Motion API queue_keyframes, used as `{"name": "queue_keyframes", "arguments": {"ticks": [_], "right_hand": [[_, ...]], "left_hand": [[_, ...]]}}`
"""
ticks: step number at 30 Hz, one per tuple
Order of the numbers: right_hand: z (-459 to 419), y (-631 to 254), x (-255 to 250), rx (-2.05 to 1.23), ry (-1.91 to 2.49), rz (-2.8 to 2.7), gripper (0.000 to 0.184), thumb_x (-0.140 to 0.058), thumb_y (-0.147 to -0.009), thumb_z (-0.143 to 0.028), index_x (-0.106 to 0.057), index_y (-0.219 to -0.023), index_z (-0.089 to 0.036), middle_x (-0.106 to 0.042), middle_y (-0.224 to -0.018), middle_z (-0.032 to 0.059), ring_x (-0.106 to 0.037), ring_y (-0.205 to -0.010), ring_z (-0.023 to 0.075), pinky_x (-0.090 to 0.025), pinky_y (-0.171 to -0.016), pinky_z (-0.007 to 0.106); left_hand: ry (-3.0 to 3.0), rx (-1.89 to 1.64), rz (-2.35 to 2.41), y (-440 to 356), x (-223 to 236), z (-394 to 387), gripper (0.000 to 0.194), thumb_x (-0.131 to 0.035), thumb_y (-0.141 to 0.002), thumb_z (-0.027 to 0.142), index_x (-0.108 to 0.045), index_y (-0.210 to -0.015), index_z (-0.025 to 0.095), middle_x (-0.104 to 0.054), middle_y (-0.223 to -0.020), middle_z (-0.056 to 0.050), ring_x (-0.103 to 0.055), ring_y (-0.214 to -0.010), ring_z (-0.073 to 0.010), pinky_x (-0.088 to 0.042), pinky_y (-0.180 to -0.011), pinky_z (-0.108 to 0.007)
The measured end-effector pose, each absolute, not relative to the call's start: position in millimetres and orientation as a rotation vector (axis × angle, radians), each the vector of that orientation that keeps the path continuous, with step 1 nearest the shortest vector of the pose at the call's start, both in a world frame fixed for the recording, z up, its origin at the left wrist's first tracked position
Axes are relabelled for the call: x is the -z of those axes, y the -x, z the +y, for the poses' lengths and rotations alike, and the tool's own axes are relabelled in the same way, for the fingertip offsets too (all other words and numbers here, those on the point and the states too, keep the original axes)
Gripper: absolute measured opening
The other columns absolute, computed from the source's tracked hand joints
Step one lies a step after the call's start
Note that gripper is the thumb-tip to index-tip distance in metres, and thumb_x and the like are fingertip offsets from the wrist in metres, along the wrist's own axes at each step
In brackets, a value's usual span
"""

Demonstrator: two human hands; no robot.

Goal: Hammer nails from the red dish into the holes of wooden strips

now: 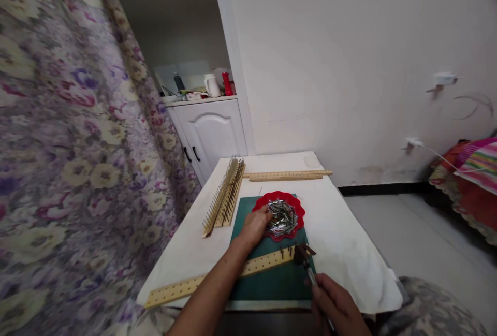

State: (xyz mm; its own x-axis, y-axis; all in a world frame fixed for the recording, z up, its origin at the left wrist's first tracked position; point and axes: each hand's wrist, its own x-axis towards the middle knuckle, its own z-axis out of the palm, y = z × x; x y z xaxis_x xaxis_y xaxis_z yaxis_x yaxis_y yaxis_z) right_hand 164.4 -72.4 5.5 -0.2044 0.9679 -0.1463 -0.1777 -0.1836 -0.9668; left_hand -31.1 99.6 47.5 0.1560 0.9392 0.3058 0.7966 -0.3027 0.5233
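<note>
My left hand (256, 226) reaches over the left side of a red scalloped dish (301, 212). Its fingers are bent together among the loose metal nails (285, 217) heaped in the dish, and I cannot make out what is between the fingertips. In my right hand (336, 300) is a hammer (309, 269), gripped by its handle. The hammer's head is over the right end of a wooden strip (264, 263) with rows of holes. A few nails (282, 253) stand upright in that end. My left forearm crosses above the strip, which lies partly on a green mat (272, 287).
Two wooden strips full of upright nails (225, 199) lie at the table's left. More bare strips (287, 175) lie along the back of the white-covered table (341, 243). A flowered curtain (77, 170) hangs left; a white cabinet (213, 134) and wall stand behind.
</note>
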Motion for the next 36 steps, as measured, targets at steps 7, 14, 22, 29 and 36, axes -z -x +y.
{"name": "queue_keyframes", "arguments": {"ticks": [7,14,22,29,36], "right_hand": [[-71,-159,-14,-1.528,1.081,-1.103,0.04,-0.054,-0.08,-0.058,-0.052,-0.09,-0.019,-0.049,-0.044,-0.0099,-0.027,-0.03,0.0057,-0.016,-0.032,0.019],[-73,-155,-23,-1.386,1.08,-1.016,0.029,-0.065,-0.075,-0.046,-0.056,-0.085,-0.02,-0.054,-0.051,-0.0071,-0.049,-0.048,0.0142,-0.038,-0.051,0.024],[-80,-152,-28,-1.461,1.03,-0.95,0.021,-0.067,-0.072,-0.034,-0.056,-0.083,-0.02,-0.054,-0.056,-0.0077,-0.042,-0.044,0.0108,-0.033,-0.047,0.023],[-80,-158,-24,-1.447,1.106,-1.018,0.029,-0.063,-0.078,-0.04,-0.049,-0.092,-0.019,-0.053,-0.047,-0.0096,-0.033,-0.031,0.0054,-0.019,-0.035,0.018],[-83,-159,-26,-1.504,1.119,-1.036,0.03,-0.062,-0.079,-0.041,-0.048,-0.095,-0.019,-0.053,-0.049,-0.0098,-0.034,-0.031,0.0047,-0.019,-0.033,0.018]], "left_hand": [[-2.584,-0.711,1.598,30,-53,51,0.021,-0.043,-0.087,0.015,-0.063,-0.088,0.02,-0.063,-0.097,-0.007,-0.057,-0.089,-0.0184,-0.04,-0.073,-0.026],[-2.74,-1.003,1.289,-2,-22,-44,0.015,-0.05,-0.088,0.018,-0.06,-0.077,0.02,-0.064,-0.075,-0.002,-0.057,-0.068,-0.0146,-0.04,-0.06,-0.023],[-2.429,-1.199,1.152,-3,-13,-73,0.015,-0.05,-0.086,0.019,-0.064,-0.082,0.02,-0.066,-0.077,-0.004,-0.06,-0.069,-0.0142,-0.044,-0.061,-0.022],[-1.052,-1.191,1.147,-6,-6,-69,0.031,-0.076,-0.06,0.028,-0.062,-0.085,0.016,-0.063,-0.068,0.0,-0.055,-0.058,-0.0113,-0.042,-0.055,-0.021],[-0.496,-1.208,0.805,-34,13,-76,0.03,-0.082,-0.052,0.03,-0.061,-0.064,0.012,-0.059,-0.052,0.001,-0.052,-0.049,-0.0094,-0.037,-0.052,-0.02]]}}
